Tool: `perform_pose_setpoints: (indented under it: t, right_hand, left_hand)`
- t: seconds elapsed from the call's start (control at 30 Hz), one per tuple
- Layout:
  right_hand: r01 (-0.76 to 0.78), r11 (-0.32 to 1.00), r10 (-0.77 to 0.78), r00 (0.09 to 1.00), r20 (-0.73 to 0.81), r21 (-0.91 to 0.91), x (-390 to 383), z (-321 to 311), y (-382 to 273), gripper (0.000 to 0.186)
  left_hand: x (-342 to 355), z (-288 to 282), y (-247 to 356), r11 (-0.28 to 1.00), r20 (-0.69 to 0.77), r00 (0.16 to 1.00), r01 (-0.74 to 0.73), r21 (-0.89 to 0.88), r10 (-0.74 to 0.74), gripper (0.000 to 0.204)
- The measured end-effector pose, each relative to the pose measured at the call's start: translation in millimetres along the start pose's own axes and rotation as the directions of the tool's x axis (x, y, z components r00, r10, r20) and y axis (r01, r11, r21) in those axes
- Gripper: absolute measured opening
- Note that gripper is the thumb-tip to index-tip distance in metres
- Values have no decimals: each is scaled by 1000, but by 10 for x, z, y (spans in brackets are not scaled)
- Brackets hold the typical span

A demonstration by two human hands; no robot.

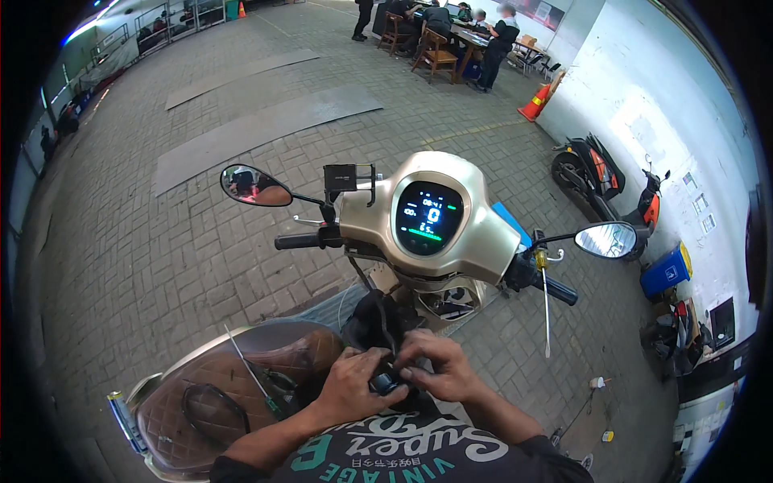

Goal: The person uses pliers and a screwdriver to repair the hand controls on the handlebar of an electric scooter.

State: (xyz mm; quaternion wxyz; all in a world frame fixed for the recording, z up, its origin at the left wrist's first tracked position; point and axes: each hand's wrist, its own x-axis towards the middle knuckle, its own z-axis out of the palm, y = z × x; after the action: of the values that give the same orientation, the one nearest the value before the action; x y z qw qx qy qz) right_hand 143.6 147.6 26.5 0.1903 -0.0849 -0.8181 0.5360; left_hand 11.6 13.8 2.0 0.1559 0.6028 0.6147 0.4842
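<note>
A small black part with a rounded, shiny end (385,383) sits in the curled fingers of my left hand (351,385). Close against it, my right hand (441,364) is closed in a pinch, and what lies between its fingertips is too small to make out. A black cable (378,302) runs down from the left side of the handlebar to the spot between my hands. Just ahead stands a gold scooter (475,197) with a lit display (429,216). On its brown quilted seat (165,402), left of my left hand, lie a green-handled screwdriver (256,378) and a black cable loop (216,409).
A long screwdriver (547,314) hangs at the right handlebar grip (557,290). Mirrors (256,185) stick out on both sides. An orange-black scooter (600,173), a blue bin (667,272) and a traffic cone (535,103) stand along the right wall. People gather at a far table (471,36).
</note>
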Motion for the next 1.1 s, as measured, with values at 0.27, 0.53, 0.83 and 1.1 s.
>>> perform_pose_setpoints:
  t: [0.27,0.53,0.83,1.1]
  right_hand:
    - [50,996,-55,997,-55,-76,60,59,88,11]
    - [-19,1000,19,999,-31,6,58,44,75,15]
    - [43,999,-42,999,-22,16,90,-3,6,13]
    - [78,997,-78,997,-11,-23,81,-16,-61,12]
  left_hand:
    - [-1,-18,-3,998,52,997,48,47,-51,48]
    - [21,-21,33,1000,21,999,29,1,-29,46]
    - [43,-44,40,998,-35,998,-46,46,48,46]
    - [38,-22,7,998,-31,998,-44,44,45,46]
